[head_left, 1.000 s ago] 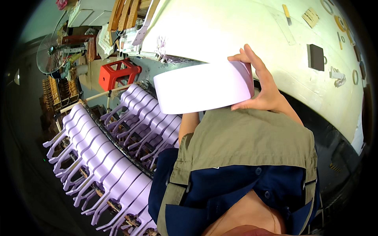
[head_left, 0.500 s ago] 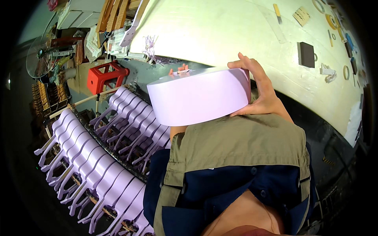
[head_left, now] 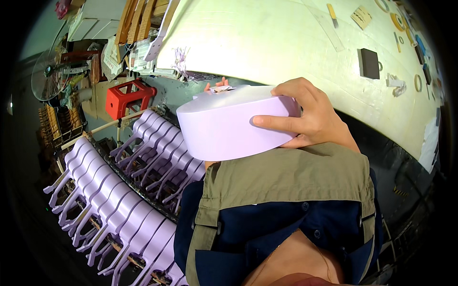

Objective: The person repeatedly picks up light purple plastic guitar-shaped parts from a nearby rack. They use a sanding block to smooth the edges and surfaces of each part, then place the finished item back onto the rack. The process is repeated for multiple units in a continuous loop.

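Note:
A glossy lilac solid piece, apparently a guitar body (head_left: 224, 131), is held in front of my chest with its broad curved side facing me. My right hand (head_left: 310, 112) grips its right end, one finger stretched along the side and others over the top edge. Only the fingertips of my left hand (head_left: 220, 83) show past the far edge, curled up beside a small pale, brownish patch (head_left: 223, 89) on the piece. The rest of that hand is hidden, so its hold shows only in part.
Several similar lilac bodies (head_left: 124, 200) hang in two rows on a rack at the left. Beyond them are a red stool (head_left: 129, 98) and a fan (head_left: 45, 71). The pale worktable (head_left: 296, 43) bears a dark block (head_left: 369, 63), a knife (head_left: 332, 15) and tape rolls (head_left: 397, 21).
My right hand has shifted left over the body, its finger now lying across the curved side instead of at the end. The body has tipped slightly, showing more of its top.

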`<state>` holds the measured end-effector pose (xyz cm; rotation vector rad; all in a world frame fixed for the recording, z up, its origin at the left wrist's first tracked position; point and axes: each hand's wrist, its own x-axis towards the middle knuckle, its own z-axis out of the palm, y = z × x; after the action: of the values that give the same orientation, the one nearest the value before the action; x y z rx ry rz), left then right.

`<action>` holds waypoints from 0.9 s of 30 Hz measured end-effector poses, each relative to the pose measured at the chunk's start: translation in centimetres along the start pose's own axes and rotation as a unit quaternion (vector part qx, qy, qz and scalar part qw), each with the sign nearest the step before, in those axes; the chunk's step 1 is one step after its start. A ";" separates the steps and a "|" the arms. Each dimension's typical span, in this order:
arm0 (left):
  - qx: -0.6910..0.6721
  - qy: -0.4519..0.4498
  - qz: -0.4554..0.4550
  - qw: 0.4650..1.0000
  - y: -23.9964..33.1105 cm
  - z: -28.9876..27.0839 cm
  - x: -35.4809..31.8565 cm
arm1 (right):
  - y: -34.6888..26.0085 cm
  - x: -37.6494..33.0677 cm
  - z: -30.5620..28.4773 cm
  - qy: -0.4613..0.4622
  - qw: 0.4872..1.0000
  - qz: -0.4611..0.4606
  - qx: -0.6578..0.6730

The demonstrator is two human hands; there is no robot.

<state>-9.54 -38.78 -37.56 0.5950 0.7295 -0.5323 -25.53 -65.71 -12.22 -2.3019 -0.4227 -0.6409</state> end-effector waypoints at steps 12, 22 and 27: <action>-0.010 0.017 0.012 1.000 -0.5 1.2 0.7 | 0.5 -0.5 -0.2 -0.011 0.998 0.054 0.011; 0.113 -0.059 0.192 0.973 3.5 7.6 -6.6 | 7.8 -4.6 3.6 0.171 0.889 0.342 0.250; 0.174 -0.068 0.241 0.952 5.8 9.9 -9.5 | 8.1 -4.9 4.2 0.132 0.782 0.466 0.391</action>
<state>-7.40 -38.89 -22.80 1.0222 0.3358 -0.2410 -24.44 -68.98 -21.98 -1.3109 0.5139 -0.1828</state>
